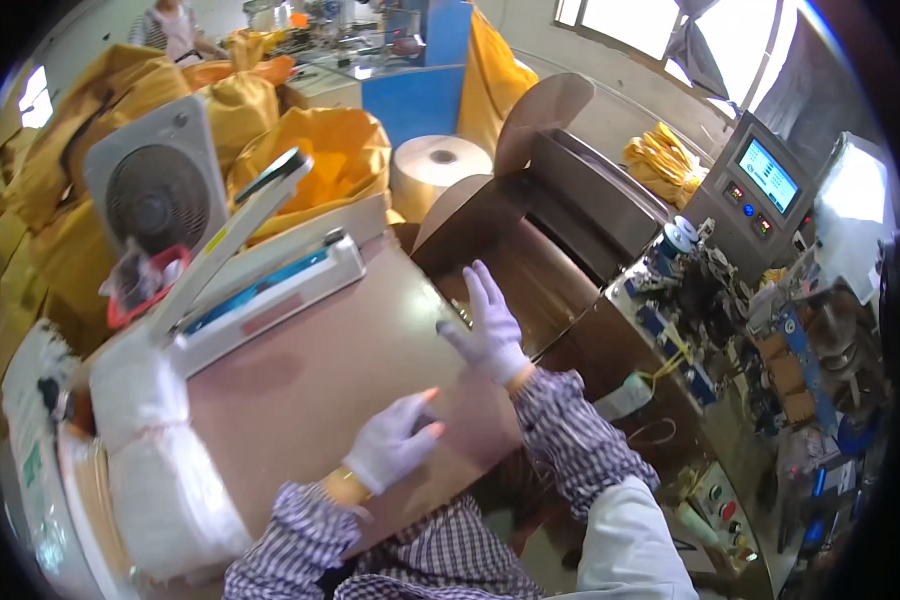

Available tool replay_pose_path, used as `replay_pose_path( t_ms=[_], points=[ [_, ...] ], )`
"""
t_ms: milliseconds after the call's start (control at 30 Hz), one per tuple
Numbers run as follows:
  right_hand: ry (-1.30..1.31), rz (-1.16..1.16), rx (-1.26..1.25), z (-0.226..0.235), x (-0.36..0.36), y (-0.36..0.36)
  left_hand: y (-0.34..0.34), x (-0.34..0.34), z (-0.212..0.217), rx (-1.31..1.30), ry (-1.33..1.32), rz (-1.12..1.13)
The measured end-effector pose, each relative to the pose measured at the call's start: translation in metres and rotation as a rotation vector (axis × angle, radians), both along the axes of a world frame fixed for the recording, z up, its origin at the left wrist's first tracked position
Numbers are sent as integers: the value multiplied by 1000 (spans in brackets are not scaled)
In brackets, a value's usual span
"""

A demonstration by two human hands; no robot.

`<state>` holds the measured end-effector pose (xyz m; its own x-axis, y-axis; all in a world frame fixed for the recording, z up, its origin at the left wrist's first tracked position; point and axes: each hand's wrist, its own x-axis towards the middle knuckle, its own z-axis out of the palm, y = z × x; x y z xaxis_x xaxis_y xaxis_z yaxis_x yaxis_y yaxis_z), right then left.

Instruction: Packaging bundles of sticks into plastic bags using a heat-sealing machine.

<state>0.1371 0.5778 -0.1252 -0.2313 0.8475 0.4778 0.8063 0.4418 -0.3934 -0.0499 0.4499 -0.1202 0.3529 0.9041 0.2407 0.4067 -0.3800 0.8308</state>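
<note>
Both my hands wear thin white gloves, with checked sleeves over the forearms. My left hand (pixel 392 440) hovers low over the brown tabletop (pixel 320 370), its bare-tipped thumb and forefinger apart and nothing seen between them. Over the table's right edge, my right hand (pixel 487 332) spreads its fingers and holds nothing, next to a brown metal chute (pixel 530 275). On the table's far side stands a long white bag sealer (pixel 270 305) with its lever arm (pixel 225 240) raised. Bundled clear plastic bags (pixel 155 440) lie at the table's left edge.
A machine with a lit control screen (pixel 767 175) and many small parts stands on the right. Behind the table are a grey box fan (pixel 155 185), yellow sacks (pixel 315 150), a red basket (pixel 150 285) and a film roll (pixel 440 160). Another person (pixel 175 30) is at the far left.
</note>
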Motion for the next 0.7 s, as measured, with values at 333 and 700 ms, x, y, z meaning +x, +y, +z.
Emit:
replay_pose_path(
  t_ms=[333,700],
  points=[
    [-317,-613,-407,-151,173,235,195,71,-56,-549,472,290],
    [1015,282,-1414,-65,52,147,223,67,-27,-586,84,356]
  ],
)
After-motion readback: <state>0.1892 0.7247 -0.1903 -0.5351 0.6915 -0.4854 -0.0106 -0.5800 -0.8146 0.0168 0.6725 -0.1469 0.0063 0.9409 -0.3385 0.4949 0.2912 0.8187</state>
